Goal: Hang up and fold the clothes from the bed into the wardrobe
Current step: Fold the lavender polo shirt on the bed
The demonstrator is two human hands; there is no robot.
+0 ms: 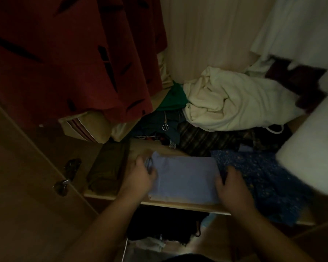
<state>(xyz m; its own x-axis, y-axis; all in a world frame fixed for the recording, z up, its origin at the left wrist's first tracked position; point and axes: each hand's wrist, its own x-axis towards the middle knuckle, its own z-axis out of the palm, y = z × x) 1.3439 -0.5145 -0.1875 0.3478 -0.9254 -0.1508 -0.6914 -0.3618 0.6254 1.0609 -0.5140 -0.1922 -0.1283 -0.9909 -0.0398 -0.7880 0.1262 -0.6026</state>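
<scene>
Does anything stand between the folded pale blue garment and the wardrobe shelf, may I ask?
Nothing visible does: the pale blue garment lies on the shelf between an olive garment and blue floral cloth, left hand and right hand at its edges.

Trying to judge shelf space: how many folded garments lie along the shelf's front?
3: an olive garment at the left, a lavender garment in the middle, a dark blue patterned garment at the right. The heap behind may hide more.

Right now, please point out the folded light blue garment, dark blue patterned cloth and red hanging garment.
folded light blue garment [186, 178]: head view, flat top.
dark blue patterned cloth [269, 184]: head view, centre.
red hanging garment [64, 69]: head view, lower half.
</scene>
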